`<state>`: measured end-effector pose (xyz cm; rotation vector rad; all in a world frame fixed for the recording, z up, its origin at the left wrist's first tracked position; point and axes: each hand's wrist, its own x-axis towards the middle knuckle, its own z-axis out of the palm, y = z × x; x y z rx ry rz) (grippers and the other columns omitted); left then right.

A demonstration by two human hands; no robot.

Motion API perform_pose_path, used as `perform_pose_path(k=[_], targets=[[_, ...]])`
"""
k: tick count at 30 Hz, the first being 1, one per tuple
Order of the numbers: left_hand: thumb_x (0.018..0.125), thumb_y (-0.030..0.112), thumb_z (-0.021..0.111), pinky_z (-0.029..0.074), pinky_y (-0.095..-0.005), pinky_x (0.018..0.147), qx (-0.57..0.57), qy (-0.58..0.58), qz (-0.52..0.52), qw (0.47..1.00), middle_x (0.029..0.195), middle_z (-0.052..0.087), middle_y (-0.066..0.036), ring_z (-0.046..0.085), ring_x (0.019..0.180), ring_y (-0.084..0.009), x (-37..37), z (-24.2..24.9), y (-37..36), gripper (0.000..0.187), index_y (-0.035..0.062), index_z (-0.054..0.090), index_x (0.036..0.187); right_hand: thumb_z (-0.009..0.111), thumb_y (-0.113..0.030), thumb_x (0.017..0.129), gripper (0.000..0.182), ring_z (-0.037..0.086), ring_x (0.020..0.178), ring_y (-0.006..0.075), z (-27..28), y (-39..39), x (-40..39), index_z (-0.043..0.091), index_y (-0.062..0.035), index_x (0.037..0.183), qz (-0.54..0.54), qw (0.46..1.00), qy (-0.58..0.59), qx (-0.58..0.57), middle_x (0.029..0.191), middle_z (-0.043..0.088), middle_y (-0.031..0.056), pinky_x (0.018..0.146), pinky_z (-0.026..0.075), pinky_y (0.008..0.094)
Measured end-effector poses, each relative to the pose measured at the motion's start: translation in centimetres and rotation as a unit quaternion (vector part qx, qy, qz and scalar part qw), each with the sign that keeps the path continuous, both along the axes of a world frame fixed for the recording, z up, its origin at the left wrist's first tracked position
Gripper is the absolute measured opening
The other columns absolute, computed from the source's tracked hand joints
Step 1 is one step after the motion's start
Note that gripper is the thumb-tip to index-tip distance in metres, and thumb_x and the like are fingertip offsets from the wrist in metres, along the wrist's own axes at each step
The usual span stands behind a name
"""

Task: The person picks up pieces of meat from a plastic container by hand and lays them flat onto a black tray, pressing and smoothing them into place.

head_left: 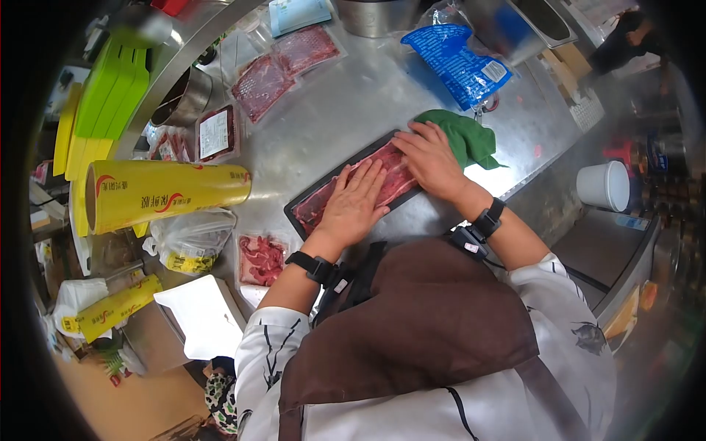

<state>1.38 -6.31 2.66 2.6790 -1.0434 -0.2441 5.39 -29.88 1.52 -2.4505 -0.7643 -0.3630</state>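
A long black tray [291,208] lies slantwise on the metal counter, with a flat layer of red meat [392,180] in it. My left hand [351,203] rests palm down on the meat near the tray's left part, its fingers stretched out. Over the right end of the tray lies my right hand [432,160], fingers spread on the meat and its edge. A green cloth [465,138] is bunched just beyond my right hand. Parts of the meat are hidden under both hands.
Packed meat [263,87] lies at the upper left, a labelled pack [218,133] below it. A yellow film roll [169,192] and a pack of meat strips [262,259] are left of the tray. A blue bag [457,65] lies beyond; a white tub [603,185] stands right.
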Motion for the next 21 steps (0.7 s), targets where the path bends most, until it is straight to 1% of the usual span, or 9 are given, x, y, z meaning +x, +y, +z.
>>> perform_pose_path(k=[2, 8, 11, 13, 16, 17, 18, 19, 21], targets=[[0.095, 0.040, 0.059, 0.017, -0.0496, 0.122, 0.003, 0.001, 0.002, 1.000, 0.159, 0.033, -0.017, 0.027, 0.149, -0.0295, 0.0, 0.0, -0.2, 0.070, -0.0006, 0.040, 0.149, 0.060, -0.007, 0.081, 0.038, 0.047, 0.128, 0.0327, -0.5, 0.1, 0.1, 0.067, -0.0030, 0.119, -0.007, 0.999, 0.001, -0.049, 0.122, 0.061, 0.0113, 0.114, 0.030, 0.0515], [0.096, 0.041, 0.058, 0.015, -0.0494, 0.123, -0.001, 0.020, 0.015, 1.000, 0.160, 0.031, -0.016, 0.025, 0.150, -0.0294, -0.2, 0.1, -0.2, 0.071, 0.0010, 0.037, 0.151, 0.056, -0.007, 0.084, 0.036, 0.048, 0.127, 0.0331, -0.6, 0.5, 0.0, 0.067, -0.0015, 0.118, -0.017, 0.999, 0.013, -0.038, 0.117, 0.061, 0.0133, 0.113, 0.030, 0.0511], [0.096, 0.041, 0.057, 0.013, -0.0494, 0.123, -0.007, 0.039, 0.024, 0.999, 0.161, 0.029, -0.016, 0.023, 0.151, -0.0294, -0.1, 0.2, -0.2, 0.072, 0.0021, 0.034, 0.152, 0.058, -0.003, 0.079, 0.042, 0.048, 0.127, 0.0366, -0.4, 0.9, 0.0, 0.064, -0.0010, 0.121, -0.017, 0.998, 0.019, -0.049, 0.118, 0.060, 0.0156, 0.113, 0.032, 0.0528], [0.097, 0.041, 0.057, 0.011, -0.0495, 0.124, -0.014, 0.043, 0.028, 0.999, 0.162, 0.027, -0.016, 0.020, 0.152, -0.0294, -0.3, -0.1, -0.2, 0.072, 0.0030, 0.033, 0.153, 0.057, -0.006, 0.082, 0.042, 0.049, 0.125, 0.0369, -0.1, 0.9, 0.0, 0.063, -0.0008, 0.123, -0.015, 0.997, 0.002, -0.072, 0.118, 0.061, 0.0162, 0.113, 0.032, 0.0533], [0.097, 0.039, 0.056, 0.009, -0.0500, 0.124, -0.063, 0.040, 0.042, 0.996, 0.162, 0.026, -0.017, 0.018, 0.153, -0.0290, -0.6, -0.9, -0.1, 0.070, 0.0043, 0.033, 0.154, 0.058, -0.015, 0.085, 0.044, 0.051, 0.125, 0.0333, 0.6, 1.5, -0.1, 0.060, -0.0002, 0.127, -0.014, 0.990, -0.024, -0.137, 0.116, 0.064, 0.0162, 0.113, 0.030, 0.0537], [0.097, 0.037, 0.056, 0.009, -0.0503, 0.124, -0.098, 0.043, 0.051, 0.993, 0.163, 0.025, -0.017, 0.017, 0.153, -0.0291, -0.7, -1.0, 0.0, 0.069, 0.0048, 0.033, 0.154, 0.056, -0.017, 0.086, 0.043, 0.053, 0.124, 0.0327, 0.9, 1.5, 0.1, 0.061, -0.0004, 0.125, 0.010, 0.987, -0.025, -0.157, 0.114, 0.065, 0.0156, 0.113, 0.030, 0.0539], [0.098, 0.035, 0.056, 0.008, -0.0506, 0.124, -0.133, 0.045, 0.059, 0.988, 0.163, 0.023, -0.017, 0.016, 0.153, -0.0292, -0.8, -1.1, 0.1, 0.068, 0.0053, 0.033, 0.154, 0.053, -0.016, 0.087, 0.041, 0.055, 0.121, 0.0316, 1.0, 1.8, 0.0, 0.061, -0.0007, 0.124, 0.022, 0.988, -0.028, -0.148, 0.112, 0.066, 0.0145, 0.112, 0.031, 0.0537], [0.097, 0.033, 0.057, 0.010, -0.0508, 0.124, -0.152, 0.022, 0.077, 0.985, 0.161, 0.027, -0.017, 0.020, 0.152, -0.0295, -1.0, -0.8, 0.4, 0.065, 0.0053, 0.036, 0.152, 0.052, -0.014, 0.087, 0.039, 0.056, 0.118, 0.0311, 1.1, 2.0, 0.0, 0.061, -0.0010, 0.123, 0.022, 0.985, -0.046, -0.164, 0.111, 0.066, 0.0137, 0.111, 0.032, 0.0535], [0.097, 0.030, 0.058, 0.013, -0.0510, 0.123, -0.191, -0.025, 0.102, 0.976, 0.158, 0.035, -0.016, 0.027, 0.149, -0.0302, -1.4, 0.7, 1.3, 0.059, 0.0055, 0.042, 0.149, 0.053, -0.010, 0.086, 0.038, 0.055, 0.118, 0.0320, 1.3, 2.0, 0.1, 0.061, -0.0032, 0.123, 0.019, 0.988, -0.021, -0.153, 0.110, 0.065, 0.0137, 0.111, 0.033, 0.0538]])
